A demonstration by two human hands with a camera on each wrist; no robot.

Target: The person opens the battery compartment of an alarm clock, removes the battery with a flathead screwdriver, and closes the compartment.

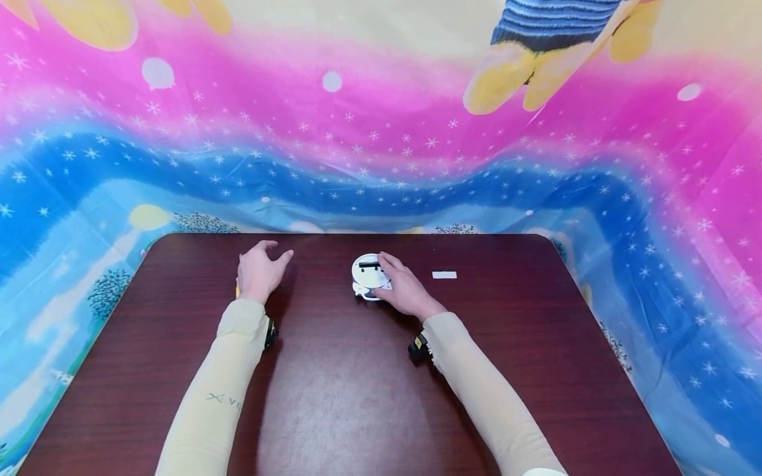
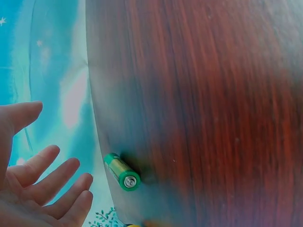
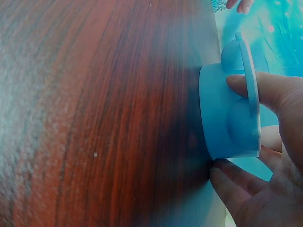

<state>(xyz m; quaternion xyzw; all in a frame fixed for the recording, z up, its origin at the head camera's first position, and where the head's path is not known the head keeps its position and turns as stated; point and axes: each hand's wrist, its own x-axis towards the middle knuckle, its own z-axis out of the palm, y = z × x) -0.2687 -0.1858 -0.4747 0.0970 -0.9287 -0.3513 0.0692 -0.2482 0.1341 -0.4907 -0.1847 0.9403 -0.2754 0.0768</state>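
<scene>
Nearest the head camera are your sleeves, left [image 1: 208,383] and right [image 1: 491,390], reaching over the dark wood tabletop [image 1: 339,410]. A black wrist unit [image 1: 419,346] sits at the right cuff, behind the gripping fingers. Your right hand [image 1: 407,284] grips the white round device [image 1: 364,272] at its side, thumb and fingers about the body; a dark slot [image 1: 369,265] shows on the upper face, left of your fingertips. Your left hand [image 1: 262,270] has its fingers spread and holds nothing. The left wrist view shows a green battery [image 2: 122,171] on the tabletop, beside the left fingertips but apart from them, close to the table edge. A small white strip [image 1: 444,275] lies to the right of your right fingers, not touching them. The far table edge runs just beyond both hands, with the printed cloth [image 1: 369,152] behind it. Tabletop extends between your hands; the widest stretch runs from your fingers back toward you.
</scene>
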